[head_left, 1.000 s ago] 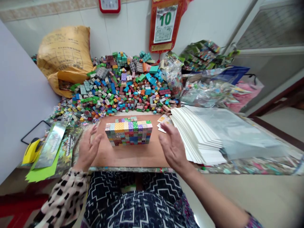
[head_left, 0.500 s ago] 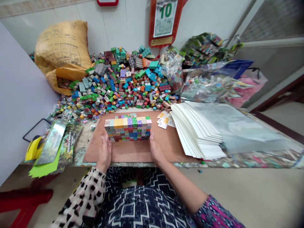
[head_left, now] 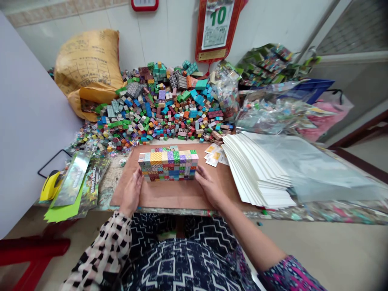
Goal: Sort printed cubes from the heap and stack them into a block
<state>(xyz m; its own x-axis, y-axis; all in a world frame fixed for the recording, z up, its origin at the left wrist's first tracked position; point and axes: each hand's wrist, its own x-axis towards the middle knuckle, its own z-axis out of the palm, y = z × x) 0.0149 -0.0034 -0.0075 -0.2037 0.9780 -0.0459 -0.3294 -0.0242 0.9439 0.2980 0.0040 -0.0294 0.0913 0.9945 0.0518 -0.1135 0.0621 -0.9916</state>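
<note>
A long block of many small colourful printed bricks point(head_left: 169, 166) stands in the middle of a brown board point(head_left: 169, 198). At its left end is my left hand point(head_left: 132, 191), its fingers stretched out beside the bricks. My right hand point(head_left: 209, 188) lies by the opposite end, fingers extended and a little apart, with the fingertips at or very near the block's side. Neither hand is wrapped round the block. Whether the fingertips still touch it is hard to tell.
Behind the board spreads a heap of loose bricks point(head_left: 169, 109), beside a yellow sack point(head_left: 91, 60). White sheets point(head_left: 257, 173) and clear plastic bags point(head_left: 321, 161) lie at right. Small white-and-orange packets point(head_left: 214, 155) sit nearby. Printed cards point(head_left: 72, 173) and a yellow tape dispenser point(head_left: 51, 186) are left.
My hands have moved slightly apart from the ends of the brick block, which stays standing on the board. The whole view has shifted a little.
</note>
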